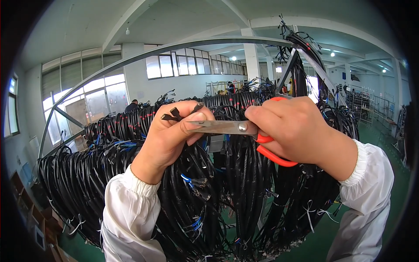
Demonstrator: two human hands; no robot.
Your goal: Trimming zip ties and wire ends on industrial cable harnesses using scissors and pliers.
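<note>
My left hand [162, 139] is closed around several black cable ends [174, 112], whose tips stick out above the fingers. My right hand [297, 127] grips scissors [220, 127] with red handles. Their blades look closed and point left, with the tip against or just in front of my left thumb; contact cannot be told. Right behind both hands hang thick bundles of black wiring harnesses [246, 183], some with blue wires and black connectors at their ends.
A metal frame rail [192, 43] arches over the harnesses. More cables [301, 43] drape over its right corner post. Another row of bundles [118, 124] hangs farther back. Cardboard boxes [51, 220] stand at lower left, racks [364, 102] at far right. A person [132, 106] is beyond the bundles.
</note>
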